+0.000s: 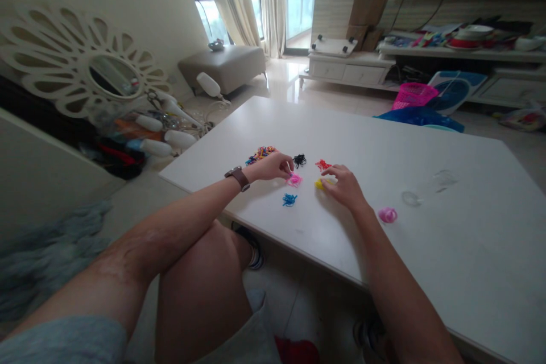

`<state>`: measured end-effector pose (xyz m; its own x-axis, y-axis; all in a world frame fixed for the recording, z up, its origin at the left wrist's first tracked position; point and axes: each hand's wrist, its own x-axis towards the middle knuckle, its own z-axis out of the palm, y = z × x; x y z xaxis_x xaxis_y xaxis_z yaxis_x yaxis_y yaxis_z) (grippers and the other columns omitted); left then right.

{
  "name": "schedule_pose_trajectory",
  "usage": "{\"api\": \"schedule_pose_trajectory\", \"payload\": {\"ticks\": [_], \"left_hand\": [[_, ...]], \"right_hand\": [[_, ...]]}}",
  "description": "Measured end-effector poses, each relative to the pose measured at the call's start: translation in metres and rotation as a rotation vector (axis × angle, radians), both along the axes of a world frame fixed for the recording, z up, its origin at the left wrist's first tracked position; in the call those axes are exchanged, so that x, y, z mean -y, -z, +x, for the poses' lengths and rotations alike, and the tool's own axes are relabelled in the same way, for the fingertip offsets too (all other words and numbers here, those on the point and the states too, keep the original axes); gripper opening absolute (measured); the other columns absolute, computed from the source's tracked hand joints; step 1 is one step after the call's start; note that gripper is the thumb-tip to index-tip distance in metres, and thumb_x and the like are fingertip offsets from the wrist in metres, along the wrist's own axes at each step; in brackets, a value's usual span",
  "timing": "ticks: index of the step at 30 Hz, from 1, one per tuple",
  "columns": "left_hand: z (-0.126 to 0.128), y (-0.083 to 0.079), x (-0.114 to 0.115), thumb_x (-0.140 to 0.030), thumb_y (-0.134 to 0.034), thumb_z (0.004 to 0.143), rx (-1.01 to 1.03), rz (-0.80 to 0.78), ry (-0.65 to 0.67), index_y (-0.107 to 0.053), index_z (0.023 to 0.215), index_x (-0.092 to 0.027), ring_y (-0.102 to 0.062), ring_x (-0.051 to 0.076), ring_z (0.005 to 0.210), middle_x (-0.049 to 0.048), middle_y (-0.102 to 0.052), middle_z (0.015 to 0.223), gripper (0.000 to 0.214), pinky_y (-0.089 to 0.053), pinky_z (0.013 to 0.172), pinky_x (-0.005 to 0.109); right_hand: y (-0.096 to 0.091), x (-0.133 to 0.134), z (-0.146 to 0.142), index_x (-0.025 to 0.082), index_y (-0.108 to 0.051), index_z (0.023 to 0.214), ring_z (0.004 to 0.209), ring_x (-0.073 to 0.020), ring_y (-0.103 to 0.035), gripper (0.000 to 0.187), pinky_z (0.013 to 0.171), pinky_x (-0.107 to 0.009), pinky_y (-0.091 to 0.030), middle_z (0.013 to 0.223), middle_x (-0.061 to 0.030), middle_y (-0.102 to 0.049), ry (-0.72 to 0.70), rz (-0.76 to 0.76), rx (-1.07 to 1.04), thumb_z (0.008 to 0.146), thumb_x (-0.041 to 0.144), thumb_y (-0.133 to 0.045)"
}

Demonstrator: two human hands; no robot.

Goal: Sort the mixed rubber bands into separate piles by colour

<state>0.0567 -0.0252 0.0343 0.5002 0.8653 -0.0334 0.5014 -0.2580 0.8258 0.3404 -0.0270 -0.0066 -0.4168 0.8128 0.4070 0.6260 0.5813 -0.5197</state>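
Observation:
Small heaps of what look like little rubber bands lie on the white table, grouped by colour. My left hand (279,165) is over the pink heap (294,180), its thumb and fingertips pinched together at the edge of it; anything between them is too small to make out. With fingers apart, my right hand (343,185) rests by the yellow heap (321,184), thumb side touching it. Just beyond those fingers lies the red heap (323,165). A black heap (300,160) and a blue heap (289,199) flank the pink one. Behind my left wrist sits a larger mixed-colour pile (261,154).
On the right of the white table (358,142) are a pink rounded object (388,215) and a clear plastic container (412,198), its outline faint. Past the far edge stands a pink basket (413,95). A lamp with several white shades (181,138) is to the left.

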Motion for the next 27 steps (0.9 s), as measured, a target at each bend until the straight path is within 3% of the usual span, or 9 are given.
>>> {"api": "schedule_pose_trajectory", "payload": {"ticks": [5, 10, 14, 27], "left_hand": [[0.006, 0.002, -0.001, -0.017, -0.078, 0.074, 0.027, -0.017, 0.019, -0.066, 0.089, -0.011, -0.072, 0.016, 0.071, 0.0081, -0.076, 0.077, 0.020, -0.051, 0.063, 0.022], [0.015, 0.001, -0.001, -0.022, -0.079, 0.076, 0.049, -0.051, 0.056, -0.066, 0.092, -0.012, -0.073, 0.018, 0.073, 0.0089, -0.076, 0.078, 0.024, -0.052, 0.063, 0.023], [0.020, 0.003, -0.002, -0.024, -0.080, 0.076, 0.044, -0.090, 0.079, -0.065, 0.092, -0.012, -0.073, 0.018, 0.073, 0.0081, -0.076, 0.077, 0.025, -0.052, 0.063, 0.024], [0.015, 0.008, -0.002, -0.024, -0.080, 0.076, 0.067, -0.074, 0.124, -0.067, 0.087, -0.010, -0.072, 0.017, 0.072, 0.0087, -0.075, 0.075, 0.022, -0.054, 0.064, 0.024]], "right_hand": [[-0.006, 0.013, -0.018, 0.023, -0.073, 0.094, 0.101, -0.0274, -0.065, 0.010, 0.094, -0.046, -0.051, 0.099, -0.0076, -0.073, -0.230, 0.046, -0.063, 0.088, 0.024, -0.064], [-0.007, 0.021, -0.029, 0.024, -0.072, 0.114, 0.109, -0.0261, -0.064, 0.026, 0.098, -0.046, -0.051, 0.118, -0.0074, -0.072, -0.384, 0.015, -0.074, 0.090, 0.023, -0.066], [-0.006, 0.023, -0.030, 0.025, -0.071, 0.120, 0.112, -0.0259, -0.064, 0.030, 0.099, -0.045, -0.051, 0.121, -0.0065, -0.072, -0.421, -0.022, -0.075, 0.090, 0.023, -0.066], [-0.007, 0.026, -0.034, 0.023, -0.075, 0.112, 0.104, -0.0246, -0.067, 0.024, 0.094, -0.041, -0.052, 0.111, -0.0084, -0.074, -0.411, -0.085, -0.096, 0.091, 0.024, -0.066]]}}
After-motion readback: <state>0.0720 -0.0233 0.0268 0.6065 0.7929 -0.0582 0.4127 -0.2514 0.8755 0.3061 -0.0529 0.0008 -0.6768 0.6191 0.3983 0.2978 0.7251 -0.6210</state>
